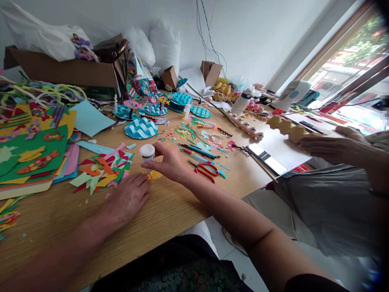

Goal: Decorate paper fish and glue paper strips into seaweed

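Note:
My right hand (170, 161) is wrapped round a small jar (147, 152) with a white lid, which stands upright near the middle of the table. Just left of it, my left hand (129, 198) lies low on the wood, its fingertips at a small yellow piece (155, 174); whether they pinch it is hard to make out. Coloured paper scraps (105, 168) are heaped beyond my left hand. Behind the jar sits a blue disc with wavy strips (141, 128).
Red-handled scissors (207, 169) and pencils (199, 151) lie right of my right hand. Green sheets with paper fish (36, 158) are stacked at left. Another person's hands (337, 148) hold a yellow bumpy strip (288, 129) at right. A glue bottle (186, 110) stands behind.

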Tool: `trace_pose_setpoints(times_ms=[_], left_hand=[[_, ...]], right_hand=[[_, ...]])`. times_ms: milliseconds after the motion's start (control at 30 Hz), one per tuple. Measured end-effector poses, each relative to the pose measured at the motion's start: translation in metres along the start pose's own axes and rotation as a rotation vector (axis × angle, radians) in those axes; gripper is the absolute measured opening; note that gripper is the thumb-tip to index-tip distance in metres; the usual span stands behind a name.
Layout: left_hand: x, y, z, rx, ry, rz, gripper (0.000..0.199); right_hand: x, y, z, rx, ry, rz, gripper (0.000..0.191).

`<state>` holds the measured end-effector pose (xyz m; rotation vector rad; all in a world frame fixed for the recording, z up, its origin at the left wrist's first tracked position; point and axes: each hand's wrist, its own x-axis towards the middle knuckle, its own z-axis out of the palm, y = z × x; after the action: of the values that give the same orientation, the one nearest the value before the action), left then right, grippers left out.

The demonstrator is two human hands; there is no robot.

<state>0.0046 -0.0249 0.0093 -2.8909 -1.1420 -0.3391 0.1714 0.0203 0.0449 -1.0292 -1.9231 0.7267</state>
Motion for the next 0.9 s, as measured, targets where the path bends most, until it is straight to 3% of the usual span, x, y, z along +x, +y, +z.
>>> trace_pose_setpoints(times_ms=[567, 900], left_hand=[[0.001, 0.003, -0.005, -0.012, -0.011, -0.021, 0.014], [0.002, 0.002, -0.004, -0.006, -0.016, -0.022, 0.016]], right_hand=[[-0.008, 0.010, -0.023, -0.047, 0.070, 0.045, 0.031], [-0.006, 0.010, -0.021, -0.045, 0.072, 0.040, 0.030]])
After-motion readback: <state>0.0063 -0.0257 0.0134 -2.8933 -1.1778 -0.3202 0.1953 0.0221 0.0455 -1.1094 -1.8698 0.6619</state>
